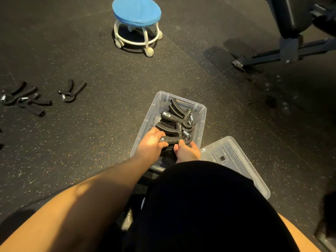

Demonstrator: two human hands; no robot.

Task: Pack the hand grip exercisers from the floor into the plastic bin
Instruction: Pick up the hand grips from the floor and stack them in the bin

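Note:
A clear plastic bin (201, 113) sits on the dark floor in front of me. Several black hand grip exercisers (179, 113) with metal springs lie stacked inside it. My left hand (151, 145) and my right hand (187, 151) are both inside the near end of the bin, closed together on one black exerciser (170, 140). One exerciser (72, 90) lies on the floor to the left. A small pile of others (23, 99) lies further left. My black clothing hides the bin's near edge.
The bin's clear lid (234, 160) lies on the floor right of the bin. A blue-topped stool on white castors (136, 22) stands behind. A black exercise bench and its frame (289, 48) occupy the upper right.

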